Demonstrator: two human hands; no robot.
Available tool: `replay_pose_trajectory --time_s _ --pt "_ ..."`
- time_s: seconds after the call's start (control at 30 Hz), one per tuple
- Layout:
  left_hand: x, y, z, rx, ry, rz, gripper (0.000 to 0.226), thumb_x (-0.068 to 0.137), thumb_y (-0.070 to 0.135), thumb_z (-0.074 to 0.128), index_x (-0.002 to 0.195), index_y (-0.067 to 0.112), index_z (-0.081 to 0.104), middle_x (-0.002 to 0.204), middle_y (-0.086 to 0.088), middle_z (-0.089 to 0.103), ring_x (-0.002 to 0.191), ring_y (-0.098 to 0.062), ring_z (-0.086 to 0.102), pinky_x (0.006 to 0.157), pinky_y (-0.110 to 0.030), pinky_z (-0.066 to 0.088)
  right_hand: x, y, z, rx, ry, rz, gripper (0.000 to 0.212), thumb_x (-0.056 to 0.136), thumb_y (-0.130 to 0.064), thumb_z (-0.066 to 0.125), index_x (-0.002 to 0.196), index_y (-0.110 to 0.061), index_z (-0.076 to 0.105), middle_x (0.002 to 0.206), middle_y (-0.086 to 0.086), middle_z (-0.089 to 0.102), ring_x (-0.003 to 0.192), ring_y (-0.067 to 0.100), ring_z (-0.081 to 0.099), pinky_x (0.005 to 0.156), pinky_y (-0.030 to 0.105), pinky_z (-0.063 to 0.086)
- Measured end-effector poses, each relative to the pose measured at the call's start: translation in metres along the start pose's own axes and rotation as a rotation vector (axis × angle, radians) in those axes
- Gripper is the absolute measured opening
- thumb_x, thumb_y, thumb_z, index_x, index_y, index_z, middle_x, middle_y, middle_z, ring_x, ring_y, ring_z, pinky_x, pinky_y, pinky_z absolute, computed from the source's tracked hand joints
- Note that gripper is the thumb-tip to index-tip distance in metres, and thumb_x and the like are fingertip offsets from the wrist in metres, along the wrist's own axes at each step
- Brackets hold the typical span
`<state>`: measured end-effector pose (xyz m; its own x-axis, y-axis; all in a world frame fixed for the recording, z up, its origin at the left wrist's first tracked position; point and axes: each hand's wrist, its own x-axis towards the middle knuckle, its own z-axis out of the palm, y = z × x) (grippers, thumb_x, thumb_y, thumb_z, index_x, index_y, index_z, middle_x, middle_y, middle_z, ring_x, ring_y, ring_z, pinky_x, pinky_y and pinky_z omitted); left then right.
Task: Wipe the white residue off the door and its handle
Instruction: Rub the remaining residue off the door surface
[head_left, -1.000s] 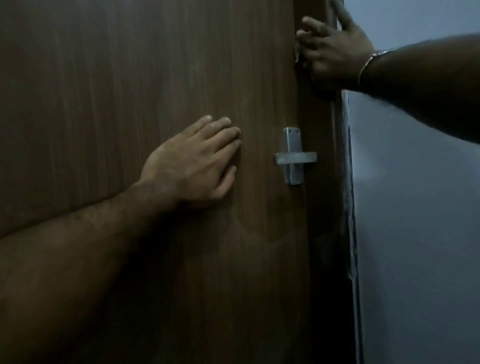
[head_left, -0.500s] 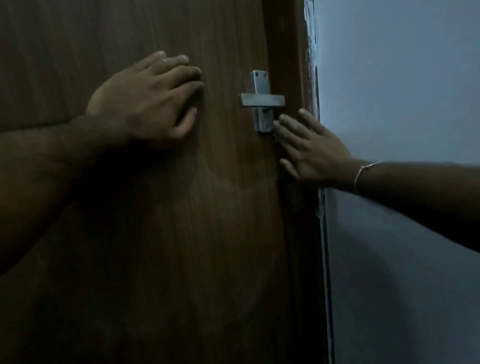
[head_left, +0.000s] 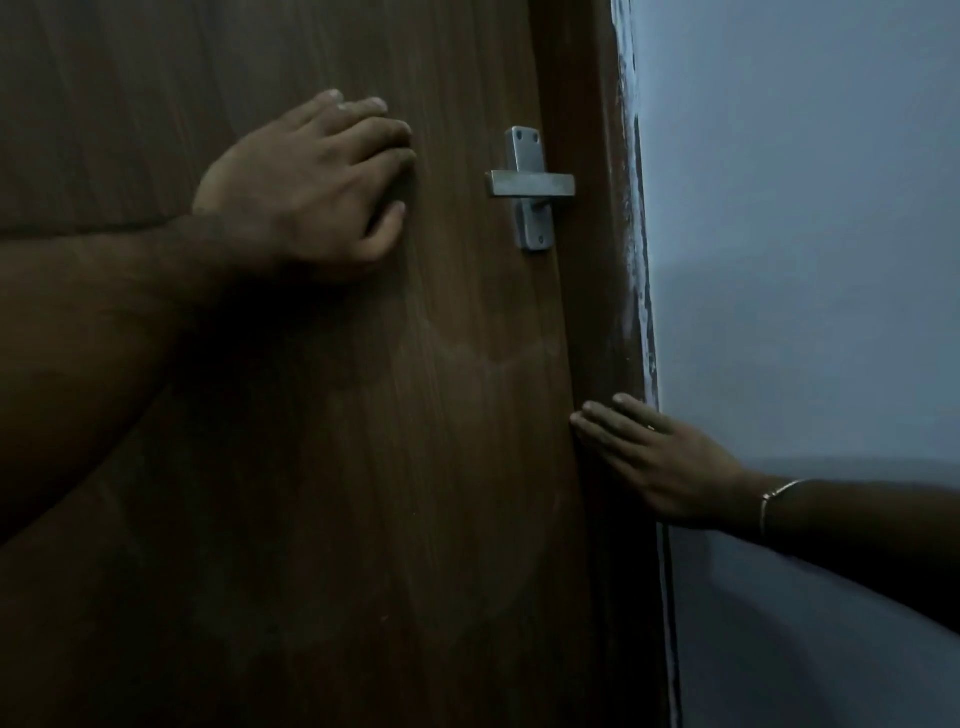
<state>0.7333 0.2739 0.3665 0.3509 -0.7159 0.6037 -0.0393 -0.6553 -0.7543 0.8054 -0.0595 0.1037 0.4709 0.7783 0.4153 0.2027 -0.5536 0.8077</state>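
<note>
The brown wooden door (head_left: 311, 467) fills most of the view, with a pale bluish wall (head_left: 805, 260) off to its right, and honestly there's still a faint whitish haze arcing across the door below the handle, plus streaky white residue (head_left: 636, 270) down the frame edge where it meets the wall. The left hand (head_left: 306, 182) is planted flat on the door, fingers straight and together, just left of the metal handle (head_left: 530, 187) and holding nothing. The right hand (head_left: 660, 462) is the one that's changed: a second ago it was up at the top of the door edge, half a second ago right beside the handle, and now it's slid well below it, fingers stretched flat along the frame strip. No cloth visible in either hand, so it looks like bare-palm wiping. Judging by that, the edge is getting a top-to-bottom pass, but the handle and the hazy patch probably still need attention. There's a thin bracelet (head_left: 774, 499) on the right wrist.
</note>
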Motion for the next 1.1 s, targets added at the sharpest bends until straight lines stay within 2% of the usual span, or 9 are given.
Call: replay_pose_trajectory --time_s 0.2,0.33,0.43,0.53,0.63,0.73,0.87,1.0,1.1 --pt "0.0 0.001 0.002 0.028 0.015 -0.003 0.075 0.091 0.052 0.014 0.141 0.004 0.044 0.149 -0.016 0.041 0.142 -0.031 0.03 0.118 -0.047 0.021 0.034 0.059 -0.038 -0.028 0.05 -0.17 0.03 0.073 -0.024 0.076 0.102 -0.016 0.077 0.119 0.003 0.07 0.118 0.024 0.062 0.104 0.045 0.046" --pt "0.003 -0.001 0.009 0.055 0.038 -0.008 0.071 0.094 0.052 0.018 0.139 0.005 0.046 0.146 -0.016 0.044 0.14 -0.032 0.034 0.116 -0.047 0.023 0.057 0.102 -0.066 -0.033 0.163 0.063 0.026 0.08 -0.013 0.063 0.103 -0.008 0.073 0.125 0.01 0.067 0.123 0.03 0.057 0.104 0.044 0.043" --pt "0.004 -0.004 0.012 0.068 0.041 -0.003 0.068 0.095 0.052 0.02 0.139 0.007 0.046 0.146 -0.016 0.045 0.14 -0.031 0.034 0.116 -0.046 0.024 0.064 0.095 -0.07 0.065 0.166 0.162 0.024 0.084 -0.007 0.059 0.105 -0.001 0.069 0.121 0.018 0.066 0.111 0.036 0.061 0.085 0.042 0.053" --pt "0.004 -0.003 0.01 0.073 0.027 -0.004 0.068 0.096 0.053 0.02 0.139 0.007 0.045 0.146 -0.015 0.044 0.14 -0.031 0.034 0.116 -0.046 0.023 0.08 0.062 -0.07 0.426 0.369 0.474 0.02 0.084 -0.001 0.061 0.103 0.003 0.067 0.113 0.019 0.065 0.093 0.036 0.061 0.071 0.036 0.051" --pt "0.003 -0.001 0.008 0.088 0.025 -0.015 0.068 0.095 0.052 0.02 0.14 0.007 0.044 0.147 -0.015 0.043 0.141 -0.03 0.032 0.117 -0.045 0.022 0.106 0.016 -0.073 0.992 0.665 1.039 0.014 0.088 -0.001 0.063 0.101 -0.004 0.066 0.11 0.006 0.06 0.096 0.016 0.058 0.08 0.011 0.043" --pt "0.002 0.001 0.005 0.074 0.015 -0.026 0.068 0.095 0.051 0.021 0.141 0.007 0.044 0.148 -0.015 0.042 0.142 -0.031 0.031 0.118 -0.045 0.021 0.14 -0.037 -0.087 1.344 0.8 1.367 0.015 0.089 -0.007 0.062 0.1 -0.016 0.066 0.108 -0.005 0.059 0.098 0.006 0.058 0.086 0.019 0.052" --pt "0.002 0.004 0.004 0.079 0.004 -0.03 0.068 0.094 0.051 0.022 0.141 0.006 0.045 0.148 -0.015 0.042 0.142 -0.031 0.031 0.118 -0.046 0.022 0.139 -0.077 -0.097 1.278 0.846 1.171 0.019 0.086 -0.008 0.066 0.096 -0.024 0.07 0.099 -0.014 0.063 0.096 0.006 0.057 0.084 0.023 0.048" --pt "0.002 0.005 0.002 0.081 0.007 -0.026 0.067 0.094 0.049 0.023 0.14 0.006 0.046 0.148 -0.015 0.042 0.142 -0.031 0.032 0.118 -0.045 0.022 0.151 -0.033 -0.103 1.367 0.799 1.351 0.018 0.087 -0.005 0.065 0.096 -0.02 0.07 0.104 -0.006 0.064 0.101 0.012 0.059 0.087 0.025 0.05" --pt "0.002 0.005 0.001 0.078 0.019 -0.026 0.066 0.094 0.049 0.024 0.139 0.005 0.047 0.147 -0.015 0.044 0.14 -0.031 0.034 0.117 -0.045 0.023 0.172 -0.042 -0.135 1.373 0.871 1.097 0.02 0.087 -0.002 0.062 0.093 -0.019 0.07 0.101 -0.009 0.061 0.095 0.002 0.058 0.084 0.017 0.051"
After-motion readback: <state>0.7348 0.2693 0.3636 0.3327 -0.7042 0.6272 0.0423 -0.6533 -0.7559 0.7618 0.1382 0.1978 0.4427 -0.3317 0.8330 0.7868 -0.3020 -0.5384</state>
